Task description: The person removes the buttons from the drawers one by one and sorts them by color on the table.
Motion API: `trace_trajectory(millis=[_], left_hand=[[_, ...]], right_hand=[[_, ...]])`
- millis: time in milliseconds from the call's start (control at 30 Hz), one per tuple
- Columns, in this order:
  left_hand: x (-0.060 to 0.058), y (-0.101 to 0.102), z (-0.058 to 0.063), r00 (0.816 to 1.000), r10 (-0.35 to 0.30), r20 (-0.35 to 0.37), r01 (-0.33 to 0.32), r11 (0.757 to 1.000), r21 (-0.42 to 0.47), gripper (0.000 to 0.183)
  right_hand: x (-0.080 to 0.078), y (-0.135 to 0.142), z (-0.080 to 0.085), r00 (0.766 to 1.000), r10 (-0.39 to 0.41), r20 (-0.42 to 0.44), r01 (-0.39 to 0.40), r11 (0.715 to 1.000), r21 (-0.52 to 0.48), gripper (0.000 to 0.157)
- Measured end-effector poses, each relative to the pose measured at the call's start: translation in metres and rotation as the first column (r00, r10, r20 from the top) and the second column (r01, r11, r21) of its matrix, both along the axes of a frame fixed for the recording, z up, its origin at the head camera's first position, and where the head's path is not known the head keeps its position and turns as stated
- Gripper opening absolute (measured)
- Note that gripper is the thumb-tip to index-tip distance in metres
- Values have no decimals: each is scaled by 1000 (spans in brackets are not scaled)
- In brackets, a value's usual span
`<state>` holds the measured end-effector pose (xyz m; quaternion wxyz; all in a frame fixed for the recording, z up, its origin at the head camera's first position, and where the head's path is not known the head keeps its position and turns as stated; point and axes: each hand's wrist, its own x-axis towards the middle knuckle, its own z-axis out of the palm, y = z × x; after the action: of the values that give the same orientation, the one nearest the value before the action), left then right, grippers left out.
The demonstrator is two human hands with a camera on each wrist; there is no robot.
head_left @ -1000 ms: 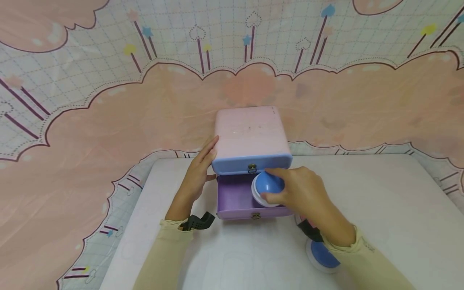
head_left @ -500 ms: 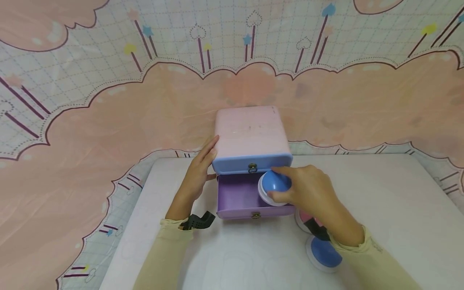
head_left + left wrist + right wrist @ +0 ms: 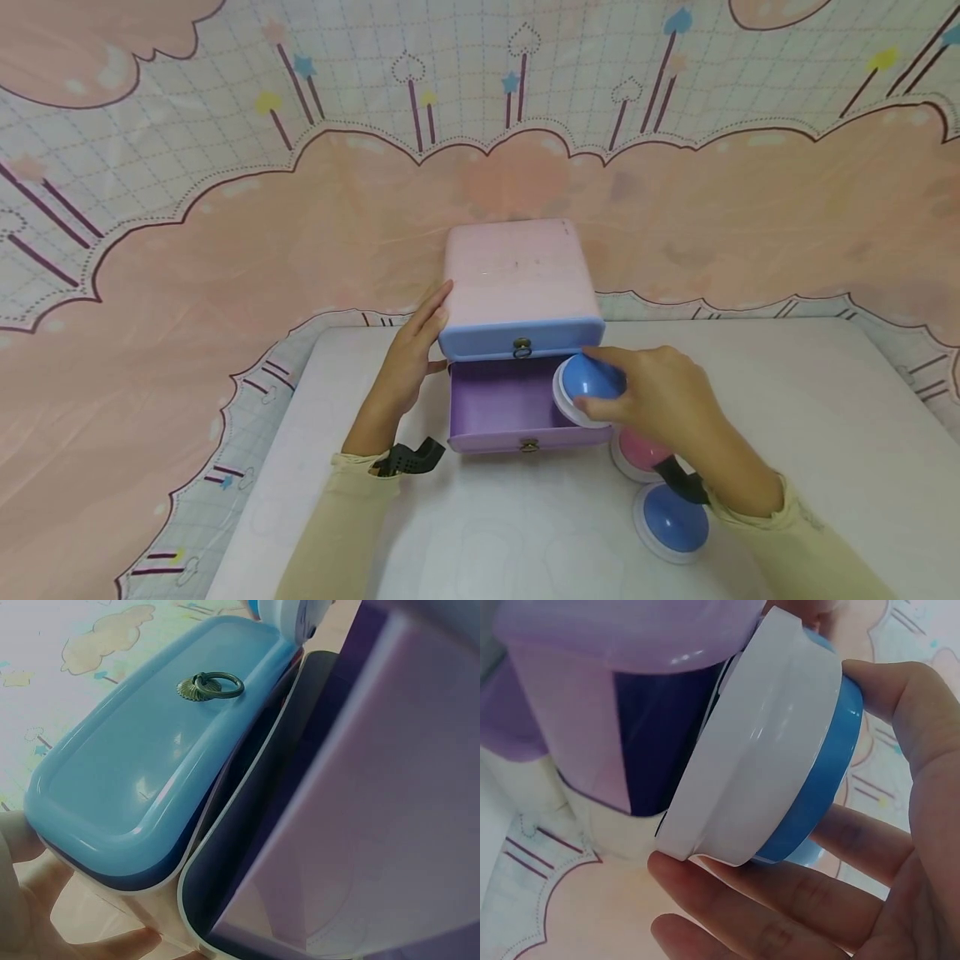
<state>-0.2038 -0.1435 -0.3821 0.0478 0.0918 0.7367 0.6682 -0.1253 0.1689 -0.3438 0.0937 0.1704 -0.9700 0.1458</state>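
Pinching the blue-domed white puck with thumb and fingers of the right hand, at the right end of the pulled-out purple drawer. Cannot tell whether touching its wall. Bracing the pink-topped box on its left side with spread fingers of the left hand. Judgement: hold firmly across the dome, move slowly, avoid catching the drawer rim or knocking the blue upper drawer; press the box lightly against shifting.

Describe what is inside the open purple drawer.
In the head view, the purple drawer shows only bare floor. The blue dome in the right hand covers most of the right end; the blue drawer hides the back.
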Motion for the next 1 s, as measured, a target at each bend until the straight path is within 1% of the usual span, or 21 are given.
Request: trace_trajectory(millis=[100,200,367,533,600,733,833,1000], left_hand=[[0,0,1,1000,1,2,-1,1000,3,49],[0,0,0,1000,1,1,-1,1000,0,49],[0,0,0,1000,-3,-3,3,1000,-4,49],[0,0,1,1000,-9,-8,9,1000,2,50],[-1,0,0,1000,-12,-10,12,1000,2,50],[-2,-1,-2,1000,-14,-14,14,1000,2,50],[-2,-1,-2,1000,-11,-22,11,1000,1,50],[-3,-1,-3,1000,-8,-29,8,1000,0,50]], right_hand=[[1,6,0,1000,6,0,-6,1000,-3,63],[3,12,0,1000,-1,18,1,1000,-8,63],[7,24,-2,997,-31,71,31,999,-10,65],[10,36,-4,995,-53,88,53,999,0,67],[12,41,-5,994,-63,92,63,998,5,68],[15,49,-8,995,-66,71,66,998,-1,68],[16,54,-10,996,-63,57,63,998,-5,68],[18,61,-13,992,-87,90,87,996,10,71]])
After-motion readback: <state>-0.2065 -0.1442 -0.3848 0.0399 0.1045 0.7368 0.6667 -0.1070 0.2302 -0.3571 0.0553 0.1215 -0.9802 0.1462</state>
